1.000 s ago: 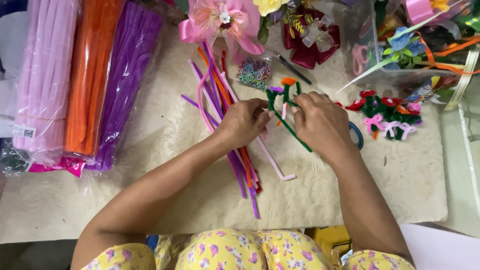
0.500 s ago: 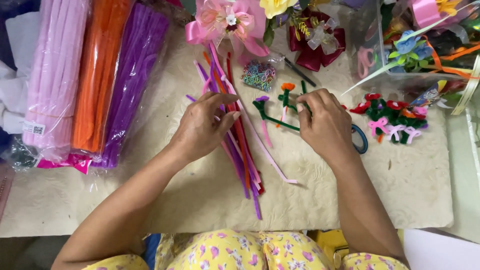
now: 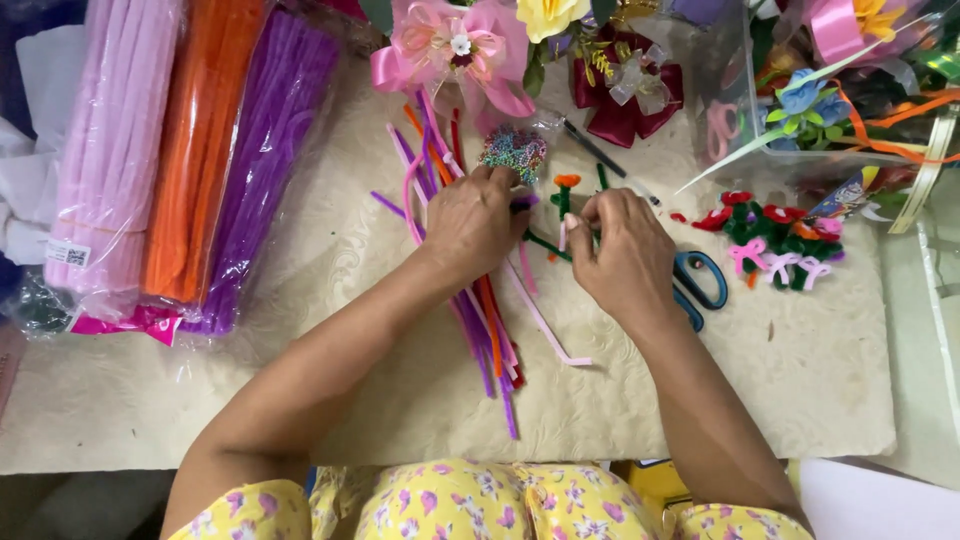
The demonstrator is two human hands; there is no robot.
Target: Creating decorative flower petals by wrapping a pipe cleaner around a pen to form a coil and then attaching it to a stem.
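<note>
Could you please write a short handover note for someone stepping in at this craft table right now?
Left hand pinches a purple bit at the loose pipe cleaners.
Right hand holds a green pipe-cleaner stem, orange-tipped stem just above.
Blue-handled scissors lie right of the right hand.
Done: small finished flowers piled at right.
Left: the stem in hand looks unfinished; bagged pipe cleaners remain at left.

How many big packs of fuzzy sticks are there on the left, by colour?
Pink pack: 1
Orange pack: 1
Purple pack: 1
Total: 3 packs
</note>
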